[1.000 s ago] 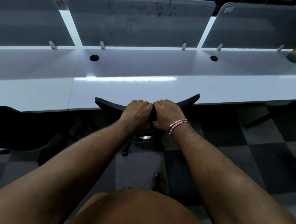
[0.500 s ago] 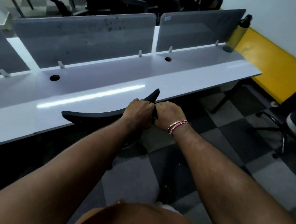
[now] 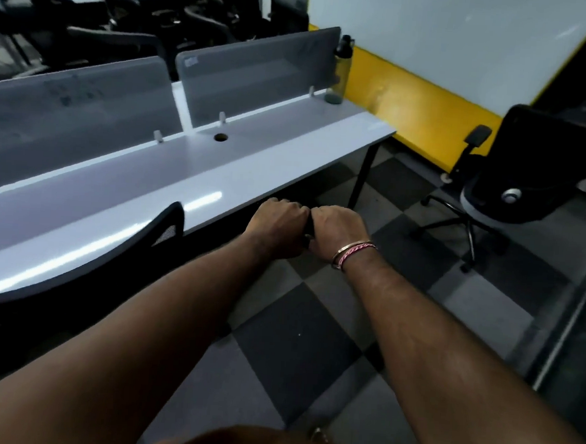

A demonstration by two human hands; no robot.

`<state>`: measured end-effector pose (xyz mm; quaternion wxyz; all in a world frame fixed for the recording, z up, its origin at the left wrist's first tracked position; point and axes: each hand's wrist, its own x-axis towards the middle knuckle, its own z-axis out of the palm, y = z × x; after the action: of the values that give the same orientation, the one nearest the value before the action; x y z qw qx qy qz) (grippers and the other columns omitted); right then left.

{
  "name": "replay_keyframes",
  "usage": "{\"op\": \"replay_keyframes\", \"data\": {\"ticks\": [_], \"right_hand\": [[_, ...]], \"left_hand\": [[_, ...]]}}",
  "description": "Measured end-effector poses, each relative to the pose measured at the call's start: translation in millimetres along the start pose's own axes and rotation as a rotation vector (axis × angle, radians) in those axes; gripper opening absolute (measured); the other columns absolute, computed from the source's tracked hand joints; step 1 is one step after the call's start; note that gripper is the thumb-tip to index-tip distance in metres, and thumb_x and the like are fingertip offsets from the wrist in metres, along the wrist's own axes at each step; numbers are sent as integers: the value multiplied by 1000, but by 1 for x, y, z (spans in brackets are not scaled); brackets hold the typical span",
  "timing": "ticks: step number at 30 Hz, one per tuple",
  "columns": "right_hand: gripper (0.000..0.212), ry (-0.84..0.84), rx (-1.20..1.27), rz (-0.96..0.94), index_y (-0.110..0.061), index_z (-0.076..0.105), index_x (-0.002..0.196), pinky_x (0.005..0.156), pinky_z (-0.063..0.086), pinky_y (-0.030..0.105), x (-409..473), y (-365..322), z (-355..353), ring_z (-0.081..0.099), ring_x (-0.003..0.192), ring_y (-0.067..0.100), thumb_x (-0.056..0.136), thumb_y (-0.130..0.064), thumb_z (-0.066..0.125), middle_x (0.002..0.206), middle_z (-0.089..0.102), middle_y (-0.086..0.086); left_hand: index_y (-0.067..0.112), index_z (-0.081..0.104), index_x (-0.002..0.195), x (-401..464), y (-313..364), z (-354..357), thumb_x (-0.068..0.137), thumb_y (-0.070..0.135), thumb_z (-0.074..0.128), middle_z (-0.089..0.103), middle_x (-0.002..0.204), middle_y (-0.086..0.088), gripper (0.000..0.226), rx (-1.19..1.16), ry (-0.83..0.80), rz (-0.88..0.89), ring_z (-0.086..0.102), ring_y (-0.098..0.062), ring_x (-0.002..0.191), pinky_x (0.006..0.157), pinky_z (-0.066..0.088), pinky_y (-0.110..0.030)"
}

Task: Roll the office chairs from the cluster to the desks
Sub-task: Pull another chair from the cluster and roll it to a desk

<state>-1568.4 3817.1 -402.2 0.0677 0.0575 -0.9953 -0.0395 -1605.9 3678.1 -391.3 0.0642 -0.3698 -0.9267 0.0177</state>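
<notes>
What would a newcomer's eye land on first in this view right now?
Probably the two fists at centre: the left hand and right hand side by side, fingers curled round something dark that is barely visible between them. Next, the yellow wall band on the right, beyond the white desk, with a bottle on the desk's far corner. A black office chair stands on the chequered floor at right.

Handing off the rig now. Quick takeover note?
Left hand, right hand: fists side by side, curled round a small dark object, neither on a chair.
Mesh-back chair: backrest at the white desk edge, left of the hands. That one looks parked.
Left to do: the grey-seat chair stands apart near the yellow wall; more chairs beyond the dividers.
</notes>
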Motion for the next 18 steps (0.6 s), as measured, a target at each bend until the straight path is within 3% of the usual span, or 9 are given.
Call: {"op": "replay_keyframes", "data": {"ticks": [4,13,18], "right_hand": [[31,-5,-19,92,-18,66,95,69,47,34,-21,91,0,66,86,28,77,-43,68,94,70,4],[27,8,-45,290,-18,66,94,68,47,35,-43,236,-4,66,86,29,78,-40,67,93,71,5],[38,-16,-63,395,-17,65,107,76,48,36,-32,308,9,66,96,30,81,-44,69,104,70,7]], "left_hand": [[23,66,108,68,72,-1,86,47,66,73,105,0,33,35,6,71,70,-24,97,87,53,-38],[24,68,111,193,174,-13,84,46,68,74,109,-1,35,47,9,238,72,-25,101,90,54,-37],[21,67,113,272,209,-3,84,47,70,73,111,-5,38,32,17,362,71,-30,102,86,54,-40]]}}
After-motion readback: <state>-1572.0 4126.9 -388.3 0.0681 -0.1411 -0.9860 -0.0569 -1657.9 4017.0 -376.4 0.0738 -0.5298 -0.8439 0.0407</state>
